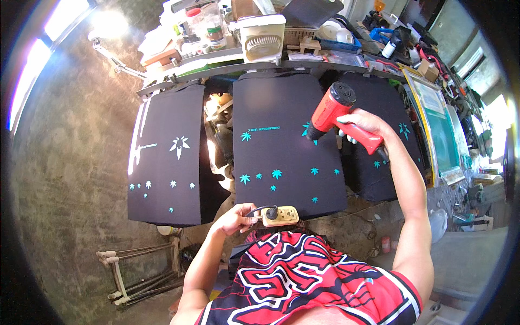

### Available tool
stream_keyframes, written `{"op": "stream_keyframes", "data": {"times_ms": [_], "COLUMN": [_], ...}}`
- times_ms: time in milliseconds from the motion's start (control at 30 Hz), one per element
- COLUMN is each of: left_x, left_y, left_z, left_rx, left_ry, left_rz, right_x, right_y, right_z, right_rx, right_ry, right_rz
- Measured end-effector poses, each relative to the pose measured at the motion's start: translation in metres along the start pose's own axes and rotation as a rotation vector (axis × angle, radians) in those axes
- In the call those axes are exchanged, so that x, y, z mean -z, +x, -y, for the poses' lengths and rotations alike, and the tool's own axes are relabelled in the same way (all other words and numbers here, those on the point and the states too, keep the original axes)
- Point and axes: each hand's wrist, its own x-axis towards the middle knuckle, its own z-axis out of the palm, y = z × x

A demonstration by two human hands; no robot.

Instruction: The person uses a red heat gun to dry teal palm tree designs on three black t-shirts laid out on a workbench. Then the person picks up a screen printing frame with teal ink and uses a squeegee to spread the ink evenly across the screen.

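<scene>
My right hand (pixel 364 123) is wrapped round the handle of a red heat gun (pixel 326 111) with a dark nozzle. Its nozzle points down at the middle black fabric panel (pixel 273 105), partly covering a teal leaf print on it. Low in front of my body, my left hand (pixel 234 219) grips one end of a cream extension socket (pixel 287 215). A black plug (pixel 270 212) sits in the socket, beside that hand. The middle panel carries several small teal leaf prints.
A left black panel (pixel 165 119) bears white and teal prints; a right one (pixel 371 100) bears teal prints. Behind them runs a cluttered shelf with a cream plastic container (pixel 262 38). Framed screens (pixel 433 124) lean at right. A wooden frame (pixel 122 279) lies at lower left.
</scene>
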Motion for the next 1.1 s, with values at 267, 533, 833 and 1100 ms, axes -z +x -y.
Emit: {"op": "stream_keyframes", "data": {"times_ms": [267,533,833,1100], "left_x": [0.009,0.015,0.024,0.024], "left_y": [-0.007,-0.011,-0.02,-0.024], "left_z": [-0.001,-0.006,0.0,0.004], "left_rx": [-0.02,-0.044,-0.066,-0.072], "left_ry": [-0.054,-0.058,-0.086,-0.069], "left_rz": [0.01,-0.024,-0.034,-0.066], "right_x": [-0.03,-0.124,-0.154,-0.157], "right_y": [0.019,0.048,0.063,0.07], "right_z": [0.015,0.053,0.058,0.056], "right_rx": [0.144,0.304,0.328,0.322], "right_ry": [0.05,0.129,0.05,0.059], "right_rz": [-0.06,0.121,0.169,0.192]}}
